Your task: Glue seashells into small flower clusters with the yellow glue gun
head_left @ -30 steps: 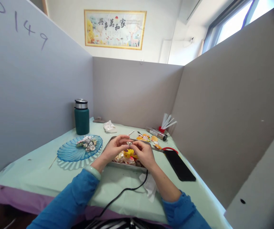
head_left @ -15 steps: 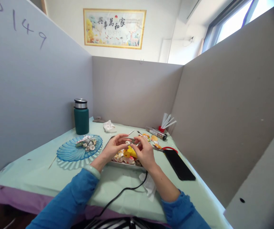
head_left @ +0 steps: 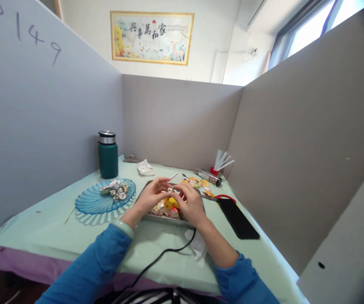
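Fingertips of both hands meet around a small whitish patterned piece, too small to make out well. My left hand pinches it from the left, and my right hand from the right. Below them lies a metal tray holding a yellow object and many whitish scraps with coloured marks. To the left, a blue scalloped plate bears a pile of small patterned pieces.
A green bottle stands at the back left. Crumpled paper lies behind the tray. On the right are a black phone, red-handled scissors, a clear tube and white strips. A black cable crosses the front.
The fingers of my right hand have shifted slightly left over the small piece, closer to my left fingertips. The plate, tray and other objects have stayed put.
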{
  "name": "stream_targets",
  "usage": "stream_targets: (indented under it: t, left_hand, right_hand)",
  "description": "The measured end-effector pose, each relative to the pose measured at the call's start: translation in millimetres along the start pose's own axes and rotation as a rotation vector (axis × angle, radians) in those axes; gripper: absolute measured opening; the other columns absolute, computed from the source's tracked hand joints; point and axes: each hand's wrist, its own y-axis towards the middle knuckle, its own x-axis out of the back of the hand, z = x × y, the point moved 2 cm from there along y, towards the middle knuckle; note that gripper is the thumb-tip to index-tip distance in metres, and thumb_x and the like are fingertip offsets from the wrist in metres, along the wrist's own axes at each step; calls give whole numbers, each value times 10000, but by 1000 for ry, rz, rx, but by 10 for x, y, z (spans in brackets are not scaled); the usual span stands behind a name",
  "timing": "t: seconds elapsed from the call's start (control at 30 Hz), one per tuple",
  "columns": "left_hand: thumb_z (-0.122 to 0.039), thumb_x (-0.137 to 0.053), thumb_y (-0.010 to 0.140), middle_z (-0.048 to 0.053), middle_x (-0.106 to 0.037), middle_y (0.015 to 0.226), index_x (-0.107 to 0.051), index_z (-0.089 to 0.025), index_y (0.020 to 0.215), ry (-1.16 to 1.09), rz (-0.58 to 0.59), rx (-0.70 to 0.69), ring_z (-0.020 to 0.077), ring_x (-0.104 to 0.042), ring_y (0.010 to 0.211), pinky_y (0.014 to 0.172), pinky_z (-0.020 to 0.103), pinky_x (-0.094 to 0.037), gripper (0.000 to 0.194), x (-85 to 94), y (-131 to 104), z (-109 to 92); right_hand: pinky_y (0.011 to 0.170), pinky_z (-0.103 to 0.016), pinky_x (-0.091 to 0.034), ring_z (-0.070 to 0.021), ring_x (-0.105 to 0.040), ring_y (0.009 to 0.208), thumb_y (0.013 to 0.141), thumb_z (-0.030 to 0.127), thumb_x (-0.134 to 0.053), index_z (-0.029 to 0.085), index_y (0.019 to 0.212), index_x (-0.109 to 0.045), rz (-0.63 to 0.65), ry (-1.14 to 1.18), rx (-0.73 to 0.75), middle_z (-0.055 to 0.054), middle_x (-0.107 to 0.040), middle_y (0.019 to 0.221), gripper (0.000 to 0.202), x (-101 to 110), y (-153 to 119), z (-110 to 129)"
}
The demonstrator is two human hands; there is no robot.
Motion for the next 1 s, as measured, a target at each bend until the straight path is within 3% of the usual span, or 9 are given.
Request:
stream_targets:
  t: [0.5, 0.8, 1.0]
  left_hand:
    - [-224, -775, 630, 35, -652, 882, -574, -161, 1010, -12, -8, 8, 162, -630, 856, 811, 315, -505, 435, 21, 9, 41]
    - [-238, -755, 656, 60, -653, 921, -561, -154, 1038, -29, 17, 23, 168, -634, 845, 719, 280, -525, 436, 37, 19, 83]
    - [-259, -742, 670, 68, -642, 948, -564, -158, 1052, -13, -32, 32, 171, -622, 862, 685, 265, -526, 433, 60, 27, 105]
  right_hand:
    - [655, -265, -459, -137, -551, 658, 859, 315, -584, 206, 958, -666, 2, 10, -13, -47, -626, 887, 168, 1, 6, -19]
    - [614, -267, -452, -131, -543, 612, 857, 362, -581, 198, 931, -668, -8, 14, -25, -48, -630, 865, 200, -3, 14, -24]
    - [632, -279, -465, -148, -557, 653, 872, 370, -551, 188, 1032, -621, -27, 31, -46, -69, -634, 948, 253, -14, 1, -64]
